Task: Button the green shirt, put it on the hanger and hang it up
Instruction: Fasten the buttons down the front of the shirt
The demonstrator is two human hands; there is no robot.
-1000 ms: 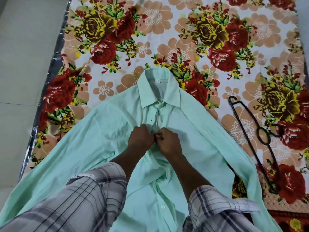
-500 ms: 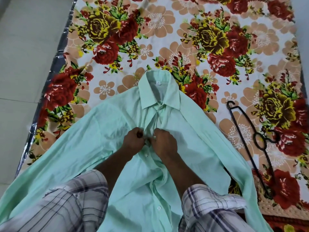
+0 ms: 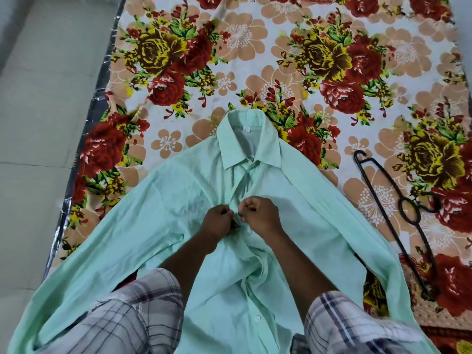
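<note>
The pale green, thin-woven long-sleeved shirt (image 3: 178,200) lies front up on the red-and-yellow flowered bed sheet (image 3: 255,60), collar away from the person and sleeves spread to both sides. The left hand (image 3: 219,222) and right hand (image 3: 260,215) meet at its front opening at chest height, fingers curled and pinching the two cloth edges together, though a button between the fingertips may be hidden. The thin black plastic hanger (image 3: 378,199) lies flat on the sheet just beside the right-side sleeve.
</note>
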